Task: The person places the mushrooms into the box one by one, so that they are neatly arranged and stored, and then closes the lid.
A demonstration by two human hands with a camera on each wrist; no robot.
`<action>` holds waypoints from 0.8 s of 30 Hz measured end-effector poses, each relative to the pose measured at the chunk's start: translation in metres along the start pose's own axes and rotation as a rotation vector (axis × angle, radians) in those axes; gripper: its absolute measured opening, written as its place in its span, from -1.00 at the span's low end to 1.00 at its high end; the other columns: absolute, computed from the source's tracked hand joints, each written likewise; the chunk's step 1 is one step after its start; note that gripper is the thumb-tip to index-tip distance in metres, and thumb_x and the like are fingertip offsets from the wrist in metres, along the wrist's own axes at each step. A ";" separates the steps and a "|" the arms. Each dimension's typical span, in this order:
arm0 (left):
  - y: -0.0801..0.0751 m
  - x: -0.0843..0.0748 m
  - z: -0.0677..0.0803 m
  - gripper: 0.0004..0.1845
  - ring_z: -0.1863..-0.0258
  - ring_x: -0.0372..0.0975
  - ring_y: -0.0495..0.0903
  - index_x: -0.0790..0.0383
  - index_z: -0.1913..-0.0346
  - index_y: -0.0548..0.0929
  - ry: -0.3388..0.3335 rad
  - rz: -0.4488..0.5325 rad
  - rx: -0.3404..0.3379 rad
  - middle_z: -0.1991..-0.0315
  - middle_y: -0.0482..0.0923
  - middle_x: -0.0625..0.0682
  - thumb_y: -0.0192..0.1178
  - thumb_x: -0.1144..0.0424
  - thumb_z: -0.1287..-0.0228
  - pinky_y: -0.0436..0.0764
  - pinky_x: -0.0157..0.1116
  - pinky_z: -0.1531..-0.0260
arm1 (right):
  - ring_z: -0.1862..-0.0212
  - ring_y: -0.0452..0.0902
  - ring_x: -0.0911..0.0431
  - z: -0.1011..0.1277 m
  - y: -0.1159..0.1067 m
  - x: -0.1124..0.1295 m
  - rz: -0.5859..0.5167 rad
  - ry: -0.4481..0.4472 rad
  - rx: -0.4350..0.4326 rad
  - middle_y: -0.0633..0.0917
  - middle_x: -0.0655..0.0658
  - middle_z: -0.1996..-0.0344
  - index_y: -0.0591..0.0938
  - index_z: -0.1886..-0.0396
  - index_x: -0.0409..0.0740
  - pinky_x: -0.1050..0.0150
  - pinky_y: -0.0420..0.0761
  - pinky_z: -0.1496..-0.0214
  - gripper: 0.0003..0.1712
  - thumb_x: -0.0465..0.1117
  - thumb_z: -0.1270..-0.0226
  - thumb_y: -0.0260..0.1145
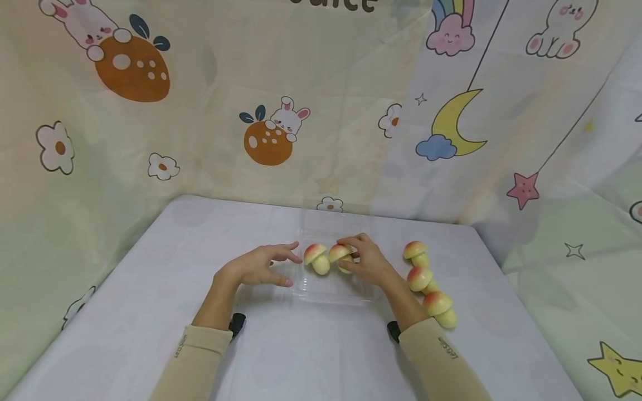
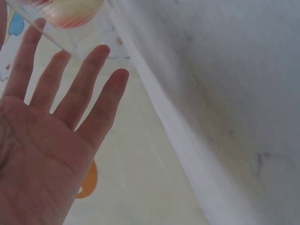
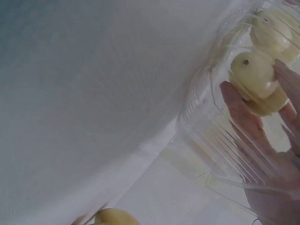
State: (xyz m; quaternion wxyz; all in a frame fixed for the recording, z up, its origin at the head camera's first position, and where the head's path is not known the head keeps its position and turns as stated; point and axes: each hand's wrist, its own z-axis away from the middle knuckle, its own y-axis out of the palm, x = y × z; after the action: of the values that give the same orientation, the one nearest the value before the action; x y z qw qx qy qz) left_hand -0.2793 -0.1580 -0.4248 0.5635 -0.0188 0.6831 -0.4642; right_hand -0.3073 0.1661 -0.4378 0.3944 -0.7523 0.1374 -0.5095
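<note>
Two glossy toy mushrooms lie tilted in a clear ribbed tray, caps up-left; right hand pinches one, left hand fingers spread

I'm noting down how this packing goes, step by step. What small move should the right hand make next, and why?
Probably let go of the mushroom and draw back. The right hand holds it low inside the clear tray, beside the mushroom already there, while the left hand steadies the tray's edge. Three more mushrooms wait to the right.
</note>
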 end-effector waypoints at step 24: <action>0.000 0.001 0.001 -0.39 -0.47 0.10 0.36 0.03 -0.33 0.62 0.021 0.000 -0.004 -0.64 0.10 0.00 0.50 0.01 -0.22 0.30 0.16 -0.48 | -0.03 0.68 -0.22 -0.001 0.004 0.004 0.107 0.006 0.003 0.52 -0.33 -0.14 0.42 -0.46 -0.24 0.09 0.77 -0.02 -0.17 -0.15 -0.27 0.55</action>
State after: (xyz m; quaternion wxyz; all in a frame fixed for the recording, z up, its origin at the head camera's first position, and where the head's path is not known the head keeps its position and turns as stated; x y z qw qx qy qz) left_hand -0.2789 -0.1595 -0.4250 0.5563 -0.0148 0.6899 -0.4631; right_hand -0.3054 0.1607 -0.4378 0.4216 -0.7419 0.1779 -0.4901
